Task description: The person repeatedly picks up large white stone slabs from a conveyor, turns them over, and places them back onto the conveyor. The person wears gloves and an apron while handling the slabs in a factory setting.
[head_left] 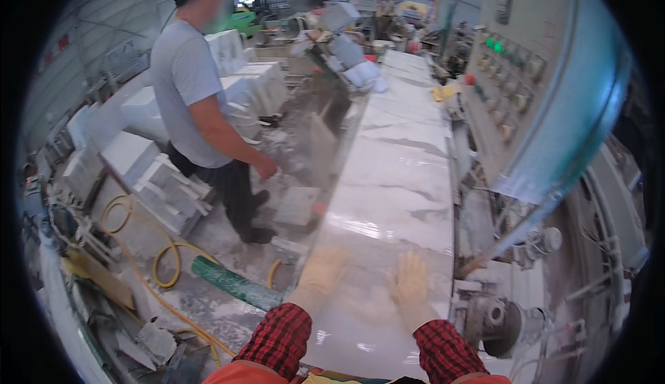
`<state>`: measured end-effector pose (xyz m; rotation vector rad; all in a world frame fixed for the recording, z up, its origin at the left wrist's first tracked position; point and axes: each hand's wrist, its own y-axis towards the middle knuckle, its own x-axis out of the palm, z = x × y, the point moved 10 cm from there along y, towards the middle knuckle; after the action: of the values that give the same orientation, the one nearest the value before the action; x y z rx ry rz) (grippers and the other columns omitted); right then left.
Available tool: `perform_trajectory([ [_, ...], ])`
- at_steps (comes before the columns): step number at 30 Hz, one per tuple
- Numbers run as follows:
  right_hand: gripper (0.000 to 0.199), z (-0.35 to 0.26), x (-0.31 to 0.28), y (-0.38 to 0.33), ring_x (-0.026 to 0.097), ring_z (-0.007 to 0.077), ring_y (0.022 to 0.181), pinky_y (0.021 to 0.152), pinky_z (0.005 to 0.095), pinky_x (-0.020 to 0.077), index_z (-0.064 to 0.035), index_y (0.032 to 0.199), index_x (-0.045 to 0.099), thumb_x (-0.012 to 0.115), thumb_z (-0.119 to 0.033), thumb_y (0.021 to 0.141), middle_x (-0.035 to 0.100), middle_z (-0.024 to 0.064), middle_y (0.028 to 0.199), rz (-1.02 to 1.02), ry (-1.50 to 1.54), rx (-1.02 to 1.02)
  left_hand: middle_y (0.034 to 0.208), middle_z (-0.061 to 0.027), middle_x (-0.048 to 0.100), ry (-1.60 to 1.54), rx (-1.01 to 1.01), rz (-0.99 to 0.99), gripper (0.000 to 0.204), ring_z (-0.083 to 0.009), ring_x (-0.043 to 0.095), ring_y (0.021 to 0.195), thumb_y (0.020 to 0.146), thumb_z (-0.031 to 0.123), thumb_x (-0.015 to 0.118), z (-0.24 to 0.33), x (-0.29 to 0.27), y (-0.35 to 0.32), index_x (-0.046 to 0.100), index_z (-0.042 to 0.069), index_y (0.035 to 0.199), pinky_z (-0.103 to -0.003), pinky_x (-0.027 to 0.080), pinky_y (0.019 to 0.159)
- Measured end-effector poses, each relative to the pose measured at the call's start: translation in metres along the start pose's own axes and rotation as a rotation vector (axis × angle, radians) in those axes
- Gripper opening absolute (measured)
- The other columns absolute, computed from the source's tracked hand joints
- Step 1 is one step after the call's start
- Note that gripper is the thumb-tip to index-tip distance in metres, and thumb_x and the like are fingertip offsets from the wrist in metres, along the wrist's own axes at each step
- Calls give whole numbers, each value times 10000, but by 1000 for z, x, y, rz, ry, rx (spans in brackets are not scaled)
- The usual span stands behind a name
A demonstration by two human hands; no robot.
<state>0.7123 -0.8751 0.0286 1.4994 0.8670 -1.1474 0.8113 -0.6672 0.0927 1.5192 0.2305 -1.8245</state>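
Observation:
A long row of glossy, pale stone slabs [388,176] with grey veins runs away from me on a narrow bed. My left hand [324,270], in a cream-yellow glove, rests near the left edge of the nearest slab [367,328]. Its outline is slightly blurred, but it looks flat, with nothing in it. To its right, my right hand [411,280], gloved the same way, lies flat on the wet-looking surface with its fingers pointing forward. Red-and-black checked sleeves cover both forearms.
On the left, a person in a grey shirt [190,100] stands beside stacked white blocks [159,183]. A green hose [235,283] and a yellow hose [166,263] lie on the floor. A control cabinet [512,58] with buttons and machinery [502,321] flank the right side.

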Motion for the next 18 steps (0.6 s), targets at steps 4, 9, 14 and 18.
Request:
perform_trajectory([
  [4, 763, -30, -29, -105, 340, 460, 1505, 1261, 557, 218, 28, 1558, 407, 518, -484, 1003, 391, 281, 1613, -172, 63, -44, 1258, -151, 638, 3, -12, 204, 289, -354, 567, 1226, 906, 226, 602, -4, -3, -13, 654, 84, 1153, -520, 423, 1066],
  [9, 727, -42, -66, -200, 353, 477, 1491, 1256, 566, 226, 15, 1549, 420, 540, -444, 998, 418, 291, 1588, -151, 168, -72, 1355, -195, 606, 75, 63, 198, 404, -377, 547, 1297, 939, 297, 640, 21, 27, -87, 629, 101, 1292, -518, 390, 1131],
  [14, 714, -102, -63, -211, 361, 473, 1484, 1260, 553, 220, 3, 1542, 430, 565, -432, 992, 437, 277, 1577, -296, 224, -104, 1296, -157, 622, -112, 205, 173, 371, -356, 578, 1237, 913, 208, 666, 47, -49, -190, 636, 98, 1266, -472, 427, 1105],
  [18, 690, -203, -59, -184, 372, 454, 1483, 1261, 529, 235, 6, 1535, 440, 553, -416, 1000, 446, 277, 1569, -246, 251, -382, 1271, -149, 624, -55, 7, 139, 350, -368, 595, 1189, 898, 149, 659, 22, -87, -256, 639, 96, 1244, -465, 467, 1045],
])
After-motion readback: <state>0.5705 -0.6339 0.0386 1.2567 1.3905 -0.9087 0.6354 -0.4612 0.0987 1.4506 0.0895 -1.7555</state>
